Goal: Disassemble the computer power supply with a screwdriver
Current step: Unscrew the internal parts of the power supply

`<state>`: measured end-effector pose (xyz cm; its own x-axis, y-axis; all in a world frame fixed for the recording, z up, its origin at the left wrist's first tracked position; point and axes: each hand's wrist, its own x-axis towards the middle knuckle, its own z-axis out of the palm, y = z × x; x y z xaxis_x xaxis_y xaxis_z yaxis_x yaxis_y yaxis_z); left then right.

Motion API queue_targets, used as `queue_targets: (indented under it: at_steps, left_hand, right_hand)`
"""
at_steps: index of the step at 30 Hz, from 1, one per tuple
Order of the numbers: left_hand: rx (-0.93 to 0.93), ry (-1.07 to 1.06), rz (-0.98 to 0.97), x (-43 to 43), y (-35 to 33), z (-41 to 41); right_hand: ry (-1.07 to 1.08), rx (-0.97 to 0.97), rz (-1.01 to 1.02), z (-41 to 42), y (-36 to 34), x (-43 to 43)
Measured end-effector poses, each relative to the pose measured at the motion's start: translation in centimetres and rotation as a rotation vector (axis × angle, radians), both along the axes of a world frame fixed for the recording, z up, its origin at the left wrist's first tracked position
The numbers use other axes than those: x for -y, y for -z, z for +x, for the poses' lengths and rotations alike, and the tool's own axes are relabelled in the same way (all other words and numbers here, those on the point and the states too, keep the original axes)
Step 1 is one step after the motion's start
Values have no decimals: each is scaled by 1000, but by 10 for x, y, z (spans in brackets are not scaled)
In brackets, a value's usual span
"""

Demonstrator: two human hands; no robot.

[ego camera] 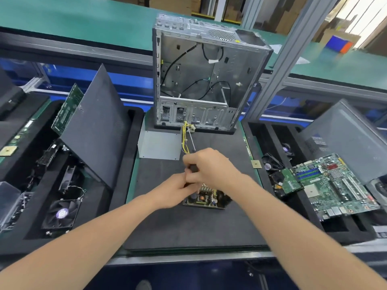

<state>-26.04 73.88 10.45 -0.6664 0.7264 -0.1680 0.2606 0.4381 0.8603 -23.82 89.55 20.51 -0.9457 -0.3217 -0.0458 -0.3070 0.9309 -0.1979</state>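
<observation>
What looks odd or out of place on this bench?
Nothing looks damaged or spilled. The computer case stands open with loose cables dangling. The power supply board lies bare on the mat, a metal cover apart behind it. That suits a teardown.

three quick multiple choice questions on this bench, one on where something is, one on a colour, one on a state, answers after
1. Where does the green motherboard lie?
A. in the black tray right of the mat
B. on the mat itself
C. on the green belt behind

2. What colour are the wires lying in front of the computer case?
A. red
B. yellow
C. white

3. What is the right hand doing?
A. lying flat on the mat
B. lifting a grey metal cover
C. gripping the screwdriver

Answers:
1 A, it lies in the tray at the right.
2 B, the bundle shows yellow.
3 C, the hand curls round the black handle, with the shaft pointing towards the case.
</observation>
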Motion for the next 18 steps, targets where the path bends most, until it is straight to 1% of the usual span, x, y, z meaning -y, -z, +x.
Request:
queue_targets:
  at_steps: [3, 5, 7, 9, 10, 12, 13, 15, 16, 18]
  left_hand:
    - [-23, 19, -42, 0, -2, 2]
    - [-32, 25, -46, 2, -4, 5]
    - [-29, 26, -20, 2, -5, 8]
    - [-19, 22, 23, 2, -3, 10]
    - [-10, 9, 42, 2, -1, 10]
    - [27, -20, 54, -1, 3, 10]
    - [44, -35, 52, -1, 4, 10]
    - [66, -56, 59, -2, 4, 10]
    - [74, -56, 62, -1, 3, 10]
    - [96, -49, 58, 1, 3, 6]
  right_hand:
    - [-318, 40, 3, -3, -5, -10]
    - [-398, 43, 43, -7, -8, -10]
    - [-402, 25, 86, -6, -11, -10]
    - [-297, -42, 87, 4, -10, -7]
    - [-184, -99, 114, 10, -7, -3]
    - [110, -226, 199, 23, 2, 12]
    - [252, -259, 217, 25, 5, 21]
    - [436, -233, 183, 23, 10, 36]
    - [475, -195, 149, 20, 12, 41]
    - [483, -132, 105, 14, 14, 44]
